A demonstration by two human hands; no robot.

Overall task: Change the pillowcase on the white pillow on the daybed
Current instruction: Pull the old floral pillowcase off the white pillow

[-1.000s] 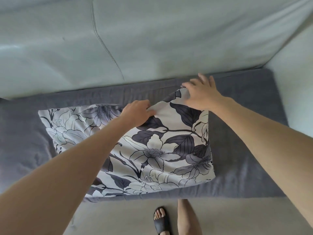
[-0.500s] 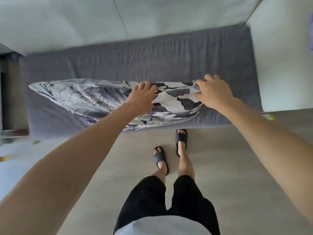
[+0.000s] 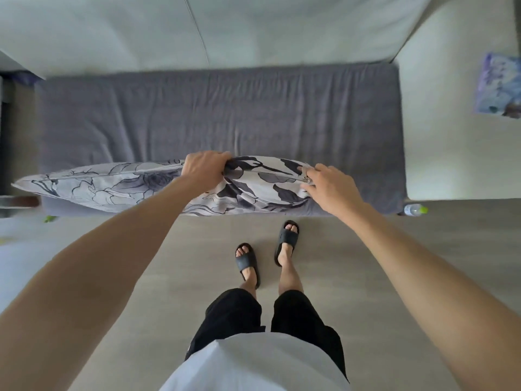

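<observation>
Two hands are on the floral pillow (image 3: 118, 185), which I see standing on edge along the front of the grey daybed mattress (image 3: 220, 114), its zipper seam turned up toward the camera. The left hand (image 3: 204, 169) is curled over the top edge near the middle, fingers wrapped down the far side and bunching the patterned pillowcase fabric. The right hand (image 3: 328, 186) sits at the right end of the seam; its thumb and forefinger pinch the small metal zipper pull (image 3: 306, 179), the other fingers loosely bent over the corner. The pillow's left end tapers to a point just past the mattress's left edge. From my view both bare forearms reach out from the bottom corners. Below, the person stands on a pale floor (image 3: 394, 263) in black slide sandals (image 3: 287, 238), black trousers and a white top. A clear plastic bottle (image 3: 414, 209) with a green cap lies on the floor by the mattress's right front corner. A blue-purple picture (image 3: 499, 86), blurred, shows on the right-hand wall.
</observation>
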